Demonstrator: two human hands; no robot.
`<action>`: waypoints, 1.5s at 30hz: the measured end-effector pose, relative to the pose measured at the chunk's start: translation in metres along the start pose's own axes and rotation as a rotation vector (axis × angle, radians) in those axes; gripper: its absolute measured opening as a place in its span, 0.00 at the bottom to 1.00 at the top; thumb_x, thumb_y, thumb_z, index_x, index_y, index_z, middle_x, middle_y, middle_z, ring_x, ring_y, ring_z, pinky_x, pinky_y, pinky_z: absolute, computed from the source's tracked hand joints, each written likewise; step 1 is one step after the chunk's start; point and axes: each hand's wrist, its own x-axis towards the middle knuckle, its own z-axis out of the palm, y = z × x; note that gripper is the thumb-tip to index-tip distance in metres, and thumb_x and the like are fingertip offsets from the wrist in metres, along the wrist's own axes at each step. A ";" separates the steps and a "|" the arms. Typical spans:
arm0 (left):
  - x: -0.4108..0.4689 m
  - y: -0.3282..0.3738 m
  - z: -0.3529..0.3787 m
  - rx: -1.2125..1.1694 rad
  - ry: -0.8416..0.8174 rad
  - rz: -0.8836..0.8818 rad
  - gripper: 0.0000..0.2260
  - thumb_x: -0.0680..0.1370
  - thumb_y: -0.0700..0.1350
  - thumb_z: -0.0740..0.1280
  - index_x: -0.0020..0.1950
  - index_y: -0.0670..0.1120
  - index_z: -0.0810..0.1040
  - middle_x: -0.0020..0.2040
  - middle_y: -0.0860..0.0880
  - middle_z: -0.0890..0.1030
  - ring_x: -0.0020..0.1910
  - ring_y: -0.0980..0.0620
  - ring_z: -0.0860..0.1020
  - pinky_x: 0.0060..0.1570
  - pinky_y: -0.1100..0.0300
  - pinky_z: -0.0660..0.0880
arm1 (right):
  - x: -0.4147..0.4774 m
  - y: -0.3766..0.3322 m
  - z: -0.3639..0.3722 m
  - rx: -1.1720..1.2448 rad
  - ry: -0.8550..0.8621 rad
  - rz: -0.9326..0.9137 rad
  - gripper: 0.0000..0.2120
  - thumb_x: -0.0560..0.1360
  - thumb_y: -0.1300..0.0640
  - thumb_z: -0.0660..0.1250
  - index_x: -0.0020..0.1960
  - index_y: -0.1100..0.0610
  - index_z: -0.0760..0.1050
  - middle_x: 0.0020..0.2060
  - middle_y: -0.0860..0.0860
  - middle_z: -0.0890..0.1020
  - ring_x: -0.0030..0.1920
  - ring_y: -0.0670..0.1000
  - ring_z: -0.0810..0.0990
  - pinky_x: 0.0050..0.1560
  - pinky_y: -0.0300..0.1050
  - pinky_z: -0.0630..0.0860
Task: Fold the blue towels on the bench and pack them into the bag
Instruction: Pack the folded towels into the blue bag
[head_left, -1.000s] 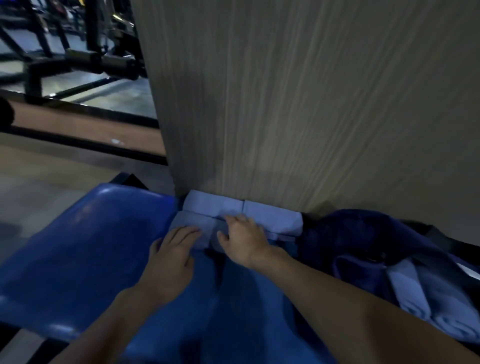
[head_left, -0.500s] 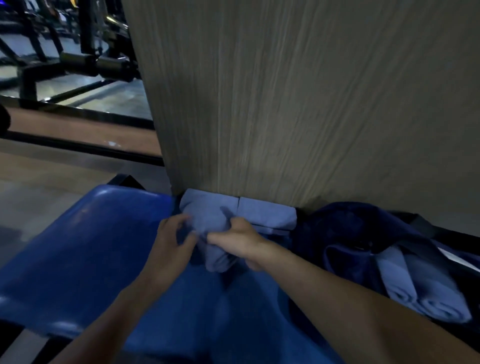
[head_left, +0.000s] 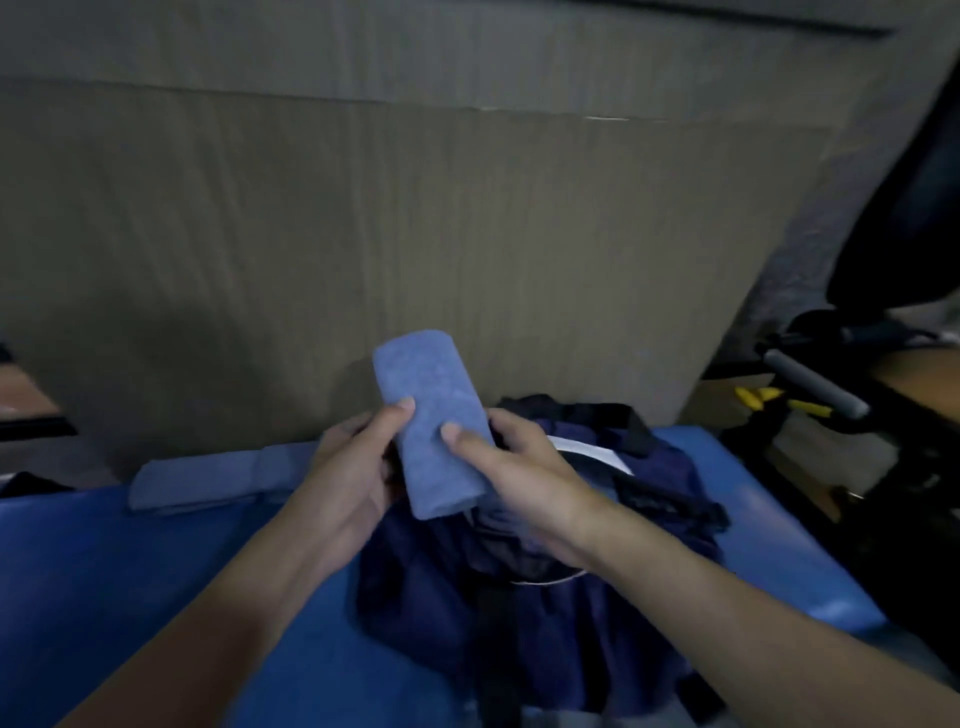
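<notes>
A folded light-blue towel (head_left: 434, 415) is held up in the air above the dark navy bag (head_left: 519, 597). My left hand (head_left: 353, 467) grips its left side with the thumb on top. My right hand (head_left: 511, 467) grips its right side, thumb pressed on the front. The bag lies open on the blue bench (head_left: 130, 571), with black straps and a white strip at its mouth. Two more folded light-blue towels (head_left: 218, 480) lie side by side on the bench by the wall, to the left of my hands.
A wood-grain panel wall (head_left: 363, 234) stands right behind the bench. Dark gym equipment with a grey padded handle (head_left: 815, 387) and yellow parts fills the right side. The bench's right end (head_left: 810, 561) lies just past the bag.
Both hands lifted one folded towel off the stack by the wall and carried it right, over the bag. My view swung to the right with them.
</notes>
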 end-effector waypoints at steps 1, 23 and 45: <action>0.000 -0.003 0.016 0.003 -0.003 -0.007 0.15 0.81 0.48 0.63 0.61 0.39 0.78 0.55 0.41 0.84 0.55 0.44 0.83 0.60 0.45 0.76 | -0.008 0.003 -0.020 -0.060 0.054 -0.035 0.11 0.79 0.50 0.65 0.56 0.56 0.78 0.48 0.48 0.85 0.49 0.45 0.83 0.53 0.42 0.78; 0.035 -0.076 0.133 0.523 -0.035 -0.414 0.17 0.81 0.46 0.64 0.35 0.43 0.84 0.32 0.46 0.83 0.29 0.52 0.81 0.32 0.61 0.76 | -0.042 0.100 -0.207 -1.433 0.288 -0.195 0.34 0.75 0.51 0.58 0.78 0.53 0.49 0.44 0.48 0.83 0.47 0.55 0.78 0.52 0.49 0.57; 0.113 -0.105 0.198 0.430 0.077 -0.232 0.04 0.80 0.39 0.66 0.51 0.46 0.71 0.44 0.44 0.79 0.39 0.48 0.79 0.33 0.56 0.78 | -0.024 0.060 -0.225 -1.704 0.212 -0.171 0.59 0.67 0.31 0.66 0.72 0.46 0.21 0.78 0.54 0.38 0.72 0.61 0.23 0.68 0.73 0.34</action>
